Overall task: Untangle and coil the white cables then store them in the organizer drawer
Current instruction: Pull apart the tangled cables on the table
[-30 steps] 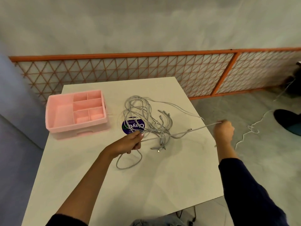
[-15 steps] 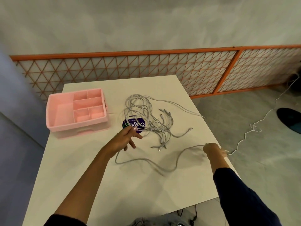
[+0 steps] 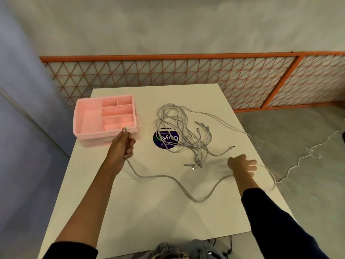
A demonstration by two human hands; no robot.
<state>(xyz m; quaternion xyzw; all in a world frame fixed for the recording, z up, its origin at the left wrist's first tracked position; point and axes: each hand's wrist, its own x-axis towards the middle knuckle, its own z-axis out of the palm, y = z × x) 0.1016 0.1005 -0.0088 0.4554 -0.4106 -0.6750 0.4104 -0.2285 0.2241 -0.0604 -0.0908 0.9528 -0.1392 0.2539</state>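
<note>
— Pink organizer (image 3: 77, 116): any cables in it yet?
— None; nothing is coiled. One white cable (image 3: 168, 177) trails loose across the table (image 3: 149, 212), apart from the tangle (image 3: 179, 131) (most of the job). The left hand (image 3: 124, 144) grips its plug end just beside the organizer. The right hand (image 3: 242, 165) lies on its far stretch, too blurred to tell whether it grips.

A square white surface (image 3: 149, 221) stands on a grey concrete floor (image 3: 308, 139). Behind it, a low orange lattice fence (image 3: 168, 73) with pale backing runs along the foot of a mottled off-white wall (image 3: 168, 25). A bluish-grey wall (image 3: 22, 90) fills the left side. The light is soft and even.
</note>
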